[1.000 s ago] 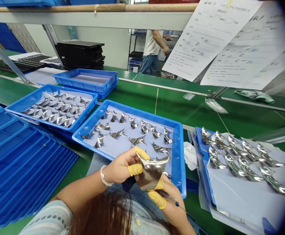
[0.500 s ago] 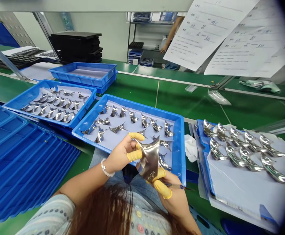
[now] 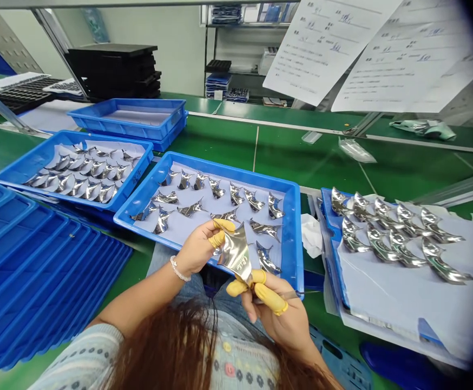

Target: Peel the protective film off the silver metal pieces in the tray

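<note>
A shiny curved metal piece with pointed corners and engraved lettering is held between my hands, above the near edge of the middle blue tray. My left hand, in yellow finger cots, pinches its upper left corner. My right hand, also wearing yellow finger cots, closes on its lower corner. A thin dark pen-like tool lies across the right hand, largely hidden by the fingers. Similar metal pieces lie spaced out on white paper in the middle tray.
At left, another blue tray holds rows of metal pieces, near stacked blue trays. More pieces sit on white paper at right, beside crumpled tissue. Paper sheets hang above the green bench.
The metal piece has turned and tilted, with its lettering now facing up more. My right fingers have shifted along its lower corner. The view has moved slightly, and the person behind is out of sight.
</note>
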